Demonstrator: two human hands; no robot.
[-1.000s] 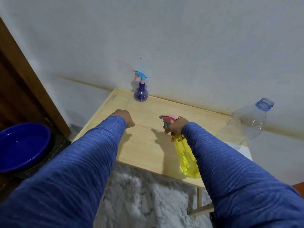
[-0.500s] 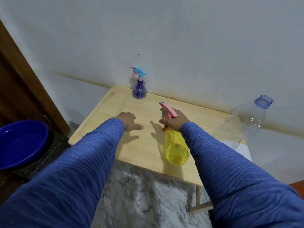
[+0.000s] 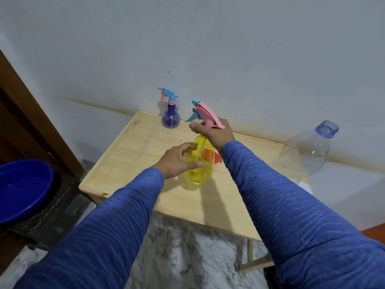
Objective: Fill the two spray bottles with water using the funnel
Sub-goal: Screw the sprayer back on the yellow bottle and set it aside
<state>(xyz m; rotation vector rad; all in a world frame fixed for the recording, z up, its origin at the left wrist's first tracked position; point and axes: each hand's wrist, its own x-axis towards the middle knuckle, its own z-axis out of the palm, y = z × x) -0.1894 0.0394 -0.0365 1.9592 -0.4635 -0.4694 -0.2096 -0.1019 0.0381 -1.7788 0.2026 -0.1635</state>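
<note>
A: How is it held?

B: The right hand (image 3: 216, 135) has its grip curled round the neck of the yellow spray bottle (image 3: 200, 165), just under the pink trigger head (image 3: 206, 114). The left hand (image 3: 177, 161) wraps the body from the side, thumb across the front. The bottle is upright over the middle of the counter (image 3: 129, 151); I cannot tell whether its base touches the wood.

A: What could go wrong?

B: My guess is the head gets unscrewed next. If the left grip is loose on that smooth plastic, the body may turn with the cap instead of freeing it. The dip tube inside could also snag coming out and tip the bottle.

A: And further out?

B: An orange piece (image 3: 216, 157), maybe the funnel, lies just behind the bottle, partly hidden by the right sleeve, which could knock it. The purple spray bottle (image 3: 170, 117) stands at the back by the wall, well apart. The clear bottle (image 3: 306, 153) stands at the counter's right end, light enough to topple. The blue basin (image 3: 23, 190) of water sits off the counter to the left, so carrying water across risks spills.
</note>
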